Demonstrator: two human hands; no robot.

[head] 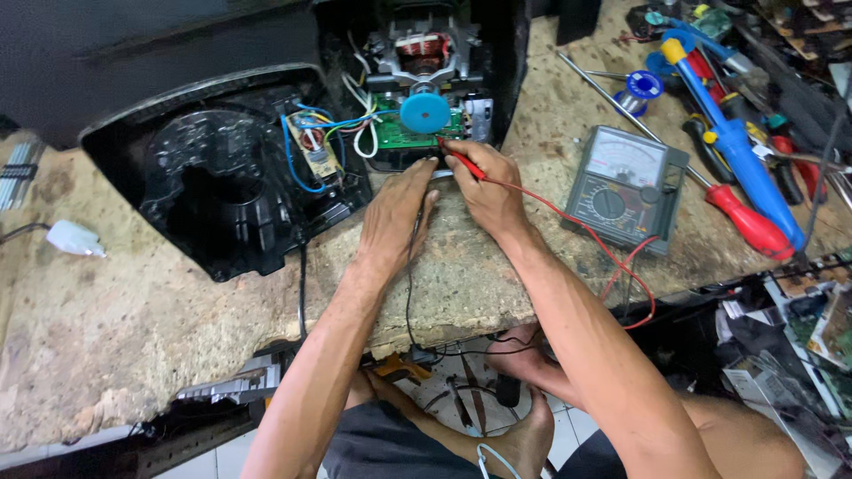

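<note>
The right hand [490,191] pinches a slim red probe [461,160] like a pen, its tip set down at the edge of the green circuit board [397,133] inside the opened black appliance [240,177]. The left hand [395,217] lies flat and loosely spread on the tabletop [133,310], fingertips against the appliance's lower rim; a black lead runs under it, though whether it grips a second probe I cannot tell.

The tip sits in a crowded spot. A small slip could bridge neighbouring solder points, or snag the loose blue, white and yellow wires [328,133] curled just beside the board. The red lead [577,222] trails across to the grey meter [621,186] and loops off the table edge, so a knee or elbow catching it could jerk the probe away.

The tabletop is rough, pitted and crumbling at its front edge. The appliance shell is glossy moulded plastic; a smooth blue disc [424,113] sits below copper windings [424,49].
</note>
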